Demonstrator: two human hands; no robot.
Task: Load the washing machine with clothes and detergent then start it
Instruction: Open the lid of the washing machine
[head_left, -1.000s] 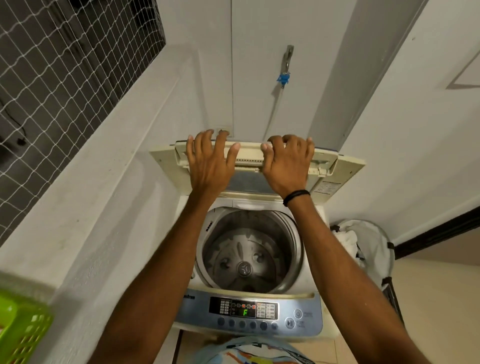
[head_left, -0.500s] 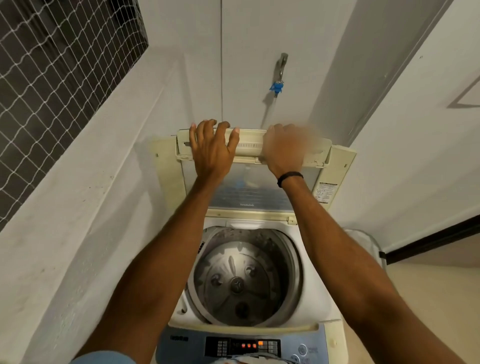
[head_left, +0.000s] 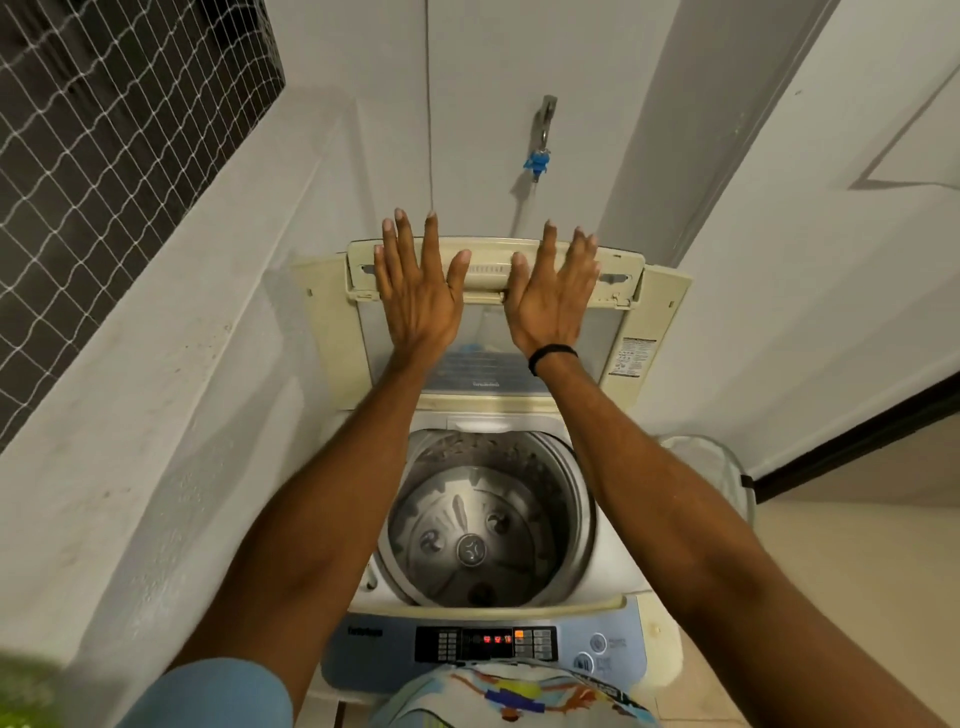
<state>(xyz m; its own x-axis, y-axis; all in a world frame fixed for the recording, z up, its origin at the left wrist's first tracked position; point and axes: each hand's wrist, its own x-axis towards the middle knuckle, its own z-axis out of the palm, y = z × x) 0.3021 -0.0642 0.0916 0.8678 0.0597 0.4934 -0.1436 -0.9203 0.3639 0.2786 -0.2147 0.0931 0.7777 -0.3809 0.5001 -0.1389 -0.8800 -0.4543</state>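
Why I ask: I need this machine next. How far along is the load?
Done: the lid is raised and the control panel is lit. In hand: left hand and right hand press flat on the lid. Left: the drum is empty; clothes, detergent, start remain.

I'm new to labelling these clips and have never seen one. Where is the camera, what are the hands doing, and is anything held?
There is no robot here. A person wears a wide-angle camera on the head, so you look down along their own arms. This is the only view. Below them stands a top-loading washing machine with its lid raised towards the wall. The left hand and right hand lie flat on the lid, fingers straight, and they hold nothing. No clothes show in the drum. Lights glow on the control panel in front. A tap sits on the wall behind.
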